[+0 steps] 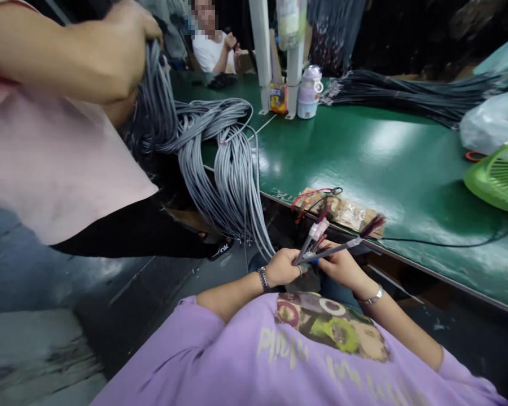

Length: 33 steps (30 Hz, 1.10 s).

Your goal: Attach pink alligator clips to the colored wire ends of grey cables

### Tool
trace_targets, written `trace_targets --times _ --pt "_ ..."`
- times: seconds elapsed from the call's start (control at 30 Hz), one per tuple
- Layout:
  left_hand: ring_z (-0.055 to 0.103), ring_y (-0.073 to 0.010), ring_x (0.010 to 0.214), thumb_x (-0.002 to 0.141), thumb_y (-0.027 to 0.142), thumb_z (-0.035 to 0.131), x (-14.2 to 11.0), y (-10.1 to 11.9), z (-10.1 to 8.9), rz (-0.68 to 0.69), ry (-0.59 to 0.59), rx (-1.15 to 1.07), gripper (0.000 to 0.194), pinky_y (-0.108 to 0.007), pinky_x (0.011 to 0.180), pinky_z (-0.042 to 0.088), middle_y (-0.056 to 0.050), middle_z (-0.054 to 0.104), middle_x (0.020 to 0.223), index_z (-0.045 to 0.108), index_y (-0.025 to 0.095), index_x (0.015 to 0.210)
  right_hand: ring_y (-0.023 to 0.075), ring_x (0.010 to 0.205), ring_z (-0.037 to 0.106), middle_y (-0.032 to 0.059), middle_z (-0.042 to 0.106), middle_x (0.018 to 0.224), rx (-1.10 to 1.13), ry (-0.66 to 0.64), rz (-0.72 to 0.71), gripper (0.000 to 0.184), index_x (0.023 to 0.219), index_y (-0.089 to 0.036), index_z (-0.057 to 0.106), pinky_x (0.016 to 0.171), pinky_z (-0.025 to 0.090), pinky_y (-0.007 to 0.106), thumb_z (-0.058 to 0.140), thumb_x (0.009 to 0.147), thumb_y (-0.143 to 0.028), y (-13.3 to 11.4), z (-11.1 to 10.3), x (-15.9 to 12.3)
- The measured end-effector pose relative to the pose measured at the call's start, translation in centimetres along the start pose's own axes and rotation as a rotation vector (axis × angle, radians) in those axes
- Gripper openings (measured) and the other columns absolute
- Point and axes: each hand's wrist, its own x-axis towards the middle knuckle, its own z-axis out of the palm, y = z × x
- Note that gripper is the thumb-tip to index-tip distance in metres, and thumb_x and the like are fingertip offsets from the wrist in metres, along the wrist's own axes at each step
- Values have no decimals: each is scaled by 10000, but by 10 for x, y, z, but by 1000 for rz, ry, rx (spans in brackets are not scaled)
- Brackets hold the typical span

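Grey cables (336, 250) with stripped ends lie across my two hands in front of my lap. My left hand (283, 267) is closed round them. My right hand (344, 269) is closed beside it at the same cables, its fingertips partly hidden behind them. A small bit of blue shows by the right fingers; I cannot tell what it is. Thin red and black wires (372, 226) fan out from one cable end. Another cable end carries a pale pink-white piece (318, 229) with red wires above it.
A taped cardboard block (355, 216) sits at the green table's (364, 152) edge. Long grey cables (237, 175) hang off the table at left, beside a person in pink (68, 152) holding a bundle. A bottle (309, 93), dark cable bundles (410, 96) and a green fan (499, 177) stand farther back.
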Motion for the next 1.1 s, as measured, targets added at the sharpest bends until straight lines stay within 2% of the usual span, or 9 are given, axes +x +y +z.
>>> trace_targets --times 0.17,0.23,0.33,0.47,0.57,0.73,0.9,1.0,1.1 --pt "594 -145 574 700 323 697 -2 4 1 -22 0 -56 191 -227 543 467 -8 659 613 690 133 717 187 776 582 54 649 828 -212 126 -79 117 830 -195 678 718 466 322 565 841 -224 -9 5 -17" --pt "600 -142 562 705 361 705 -6 10 1 -18 -6 -143 232 -228 539 471 -16 665 614 680 131 721 188 805 586 57 650 866 -144 222 -35 121 901 -198 665 743 472 330 587 845 -273 -11 7 -25" --pt "617 -140 561 750 400 677 -11 21 2 11 58 -219 268 -237 570 489 -34 675 603 662 136 703 192 868 607 72 655 964 121 334 123 266 1036 -199 619 783 488 342 618 830 -366 -9 12 -33" --pt "633 -151 572 777 413 662 -10 25 5 54 148 -252 279 -262 600 514 -42 686 614 653 145 701 157 774 600 52 653 915 588 280 287 399 1029 -193 589 676 486 289 674 756 -472 -4 26 -34" --pt "643 -157 589 783 402 665 -7 22 7 94 160 -243 265 -266 605 517 -39 693 628 654 152 697 122 658 553 2 617 739 732 293 333 368 970 -184 600 627 452 262 691 746 -461 -7 34 -27" --pt "646 -159 580 762 387 695 -6 15 7 104 187 -237 237 -268 598 520 -29 698 622 648 158 721 99 598 483 -11 593 674 733 350 346 319 797 -164 636 595 404 248 731 699 -452 -10 33 -16" --pt "643 -157 578 764 392 692 -8 10 4 86 150 -215 246 -269 588 518 -42 710 646 658 153 719 94 553 459 -13 588 619 725 264 353 358 727 -153 615 553 365 240 756 652 -473 -6 29 -6" --pt "645 -160 575 766 385 691 -9 8 6 107 203 -224 239 -270 585 519 -40 706 635 671 153 711 101 504 458 -30 551 526 768 183 321 355 746 -162 580 529 337 243 700 716 -495 -7 31 -1" --pt "644 -159 563 780 392 675 -9 5 8 133 293 -260 247 -270 577 519 -39 704 633 685 153 717 96 497 436 -39 522 515 764 234 345 362 734 -162 564 520 316 244 695 721 -500 -6 36 1"
